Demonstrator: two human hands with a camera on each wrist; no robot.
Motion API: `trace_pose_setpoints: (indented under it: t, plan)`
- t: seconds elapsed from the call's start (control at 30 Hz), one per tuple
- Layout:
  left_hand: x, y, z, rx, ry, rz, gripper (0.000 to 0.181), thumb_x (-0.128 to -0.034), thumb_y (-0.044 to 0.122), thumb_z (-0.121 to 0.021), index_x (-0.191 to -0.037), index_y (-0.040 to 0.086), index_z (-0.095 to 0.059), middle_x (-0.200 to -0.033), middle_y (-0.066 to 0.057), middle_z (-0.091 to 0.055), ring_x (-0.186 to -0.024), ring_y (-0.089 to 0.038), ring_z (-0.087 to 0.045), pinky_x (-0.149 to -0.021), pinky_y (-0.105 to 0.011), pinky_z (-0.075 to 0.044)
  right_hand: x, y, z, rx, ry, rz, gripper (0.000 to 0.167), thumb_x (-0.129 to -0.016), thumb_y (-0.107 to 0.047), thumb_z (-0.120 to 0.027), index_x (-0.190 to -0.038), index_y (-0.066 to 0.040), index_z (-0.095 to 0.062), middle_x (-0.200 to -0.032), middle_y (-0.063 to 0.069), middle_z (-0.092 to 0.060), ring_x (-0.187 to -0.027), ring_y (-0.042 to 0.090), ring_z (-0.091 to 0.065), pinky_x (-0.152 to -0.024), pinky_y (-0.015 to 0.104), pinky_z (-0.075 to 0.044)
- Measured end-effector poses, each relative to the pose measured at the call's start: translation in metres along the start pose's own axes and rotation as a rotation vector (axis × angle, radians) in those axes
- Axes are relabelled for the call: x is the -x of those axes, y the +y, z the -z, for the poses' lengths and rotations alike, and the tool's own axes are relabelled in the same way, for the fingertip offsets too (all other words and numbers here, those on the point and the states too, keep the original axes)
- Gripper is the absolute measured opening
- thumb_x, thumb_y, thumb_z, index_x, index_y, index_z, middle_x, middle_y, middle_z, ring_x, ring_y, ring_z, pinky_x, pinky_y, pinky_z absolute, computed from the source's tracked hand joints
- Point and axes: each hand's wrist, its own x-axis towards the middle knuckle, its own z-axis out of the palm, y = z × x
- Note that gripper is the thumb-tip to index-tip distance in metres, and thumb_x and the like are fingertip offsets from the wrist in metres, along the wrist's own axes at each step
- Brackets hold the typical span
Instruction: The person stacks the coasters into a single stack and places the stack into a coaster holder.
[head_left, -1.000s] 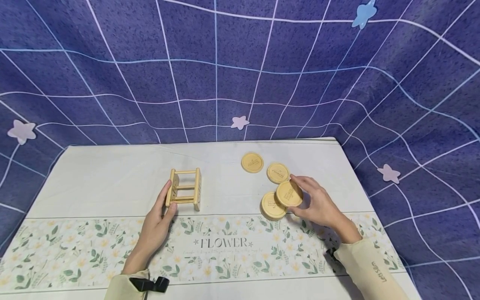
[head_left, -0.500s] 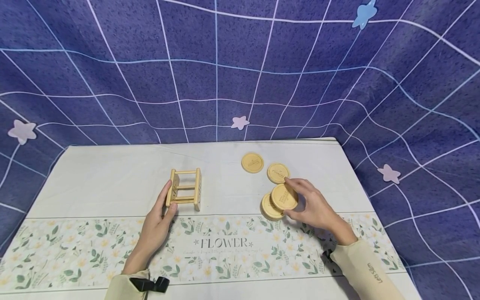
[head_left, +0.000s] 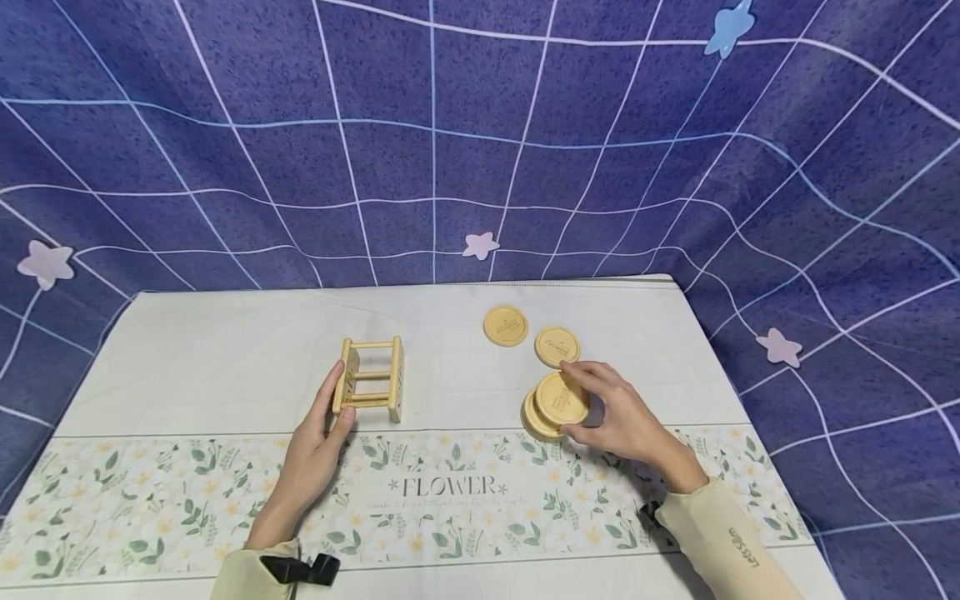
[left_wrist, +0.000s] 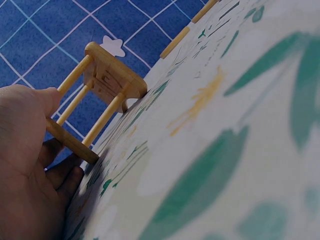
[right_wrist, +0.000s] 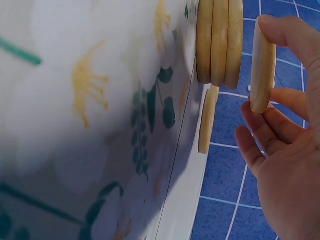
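- Disc [head_left: 561, 400] sits edge-pinched in my right grip [head_left: 622, 417], just apart from the stack [right_wrist: 219, 45]; a slack pinch could drop it, a low pass could knock the stack askew.
- My left grip [head_left: 309, 450] holds the rack [head_left: 396, 385] by one side, left on the tabletop [head_left: 225, 350]; uneven pressure could tip it.
- White cloth bears a flower-printed band [head_left: 150, 492].
- Blue gridded backdrop [head_left: 285, 167] with stars [head_left: 480, 245] rises behind.

wooden coaster [head_left: 562, 398] held above coaster stack [right_wrist: 219, 45]; slatted rack [head_left: 395, 379] left
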Motion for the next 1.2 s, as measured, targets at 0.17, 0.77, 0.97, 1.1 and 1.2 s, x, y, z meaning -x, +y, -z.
trace_pose_setpoints:
  t: [0.17,0.77,0.97,1.1,1.2]
  plan:
    - [0.001,0.001,0.000,-0.002,0.000,0.003,0.070,-0.1195,0.032,-0.053,-0.179,0.042,-0.018,-0.185,-0.007,-0.020,-0.169,-0.046,-0.019,-0.131,-0.076,-0.018,-0.001,-0.002,-0.002,-0.010,-0.012,-0.012,0.092,-0.078,-0.013,-0.102,-0.158,0.001,-0.059,-0.150,0.013,-0.063,-0.138,0.035,-0.061,-0.114,0.057,-0.054]
    - [0.001,0.004,0.001,0.005,-0.004,0.013,0.070,-0.1193,0.032,-0.054,-0.179,0.040,-0.018,-0.186,-0.007,-0.019,-0.169,-0.045,-0.018,-0.132,-0.075,-0.018,-0.001,-0.004,-0.008,-0.004,-0.031,0.006,0.089,-0.080,-0.015,-0.101,-0.158,-0.001,-0.060,-0.156,0.014,-0.061,-0.142,0.036,-0.060,-0.115,0.058,-0.053]
    - [0.001,0.004,0.000,-0.004,-0.002,0.016,0.070,-0.1193,0.033,-0.053,-0.179,0.040,-0.018,-0.186,-0.006,-0.019,-0.169,-0.045,-0.018,-0.132,-0.075,-0.018,-0.001,-0.004,-0.010,-0.001,-0.039,0.000,0.090,-0.081,-0.017,-0.101,-0.160,-0.003,-0.059,-0.157,0.013,-0.060,-0.143,0.036,-0.059,-0.115,0.057,-0.055]
    - [0.001,0.003,0.001,-0.003,-0.004,0.012,0.070,-0.1195,0.033,-0.053,-0.179,0.040,-0.017,-0.185,-0.007,-0.019,-0.169,-0.045,-0.019,-0.132,-0.074,-0.018,-0.001,-0.004,-0.012,0.001,-0.039,-0.002,0.090,-0.081,-0.017,-0.101,-0.160,-0.002,-0.059,-0.157,0.013,-0.059,-0.143,0.036,-0.059,-0.115,0.058,-0.054]
    - [0.001,0.003,0.001,-0.001,-0.006,0.012,0.070,-0.1196,0.033,-0.053,-0.179,0.041,-0.017,-0.185,-0.007,-0.020,-0.169,-0.045,-0.019,-0.132,-0.074,-0.018,-0.001,-0.004,-0.013,0.004,-0.040,0.004,0.089,-0.082,-0.016,-0.101,-0.159,0.000,-0.059,-0.157,0.015,-0.060,-0.142,0.037,-0.060,-0.114,0.058,-0.055]
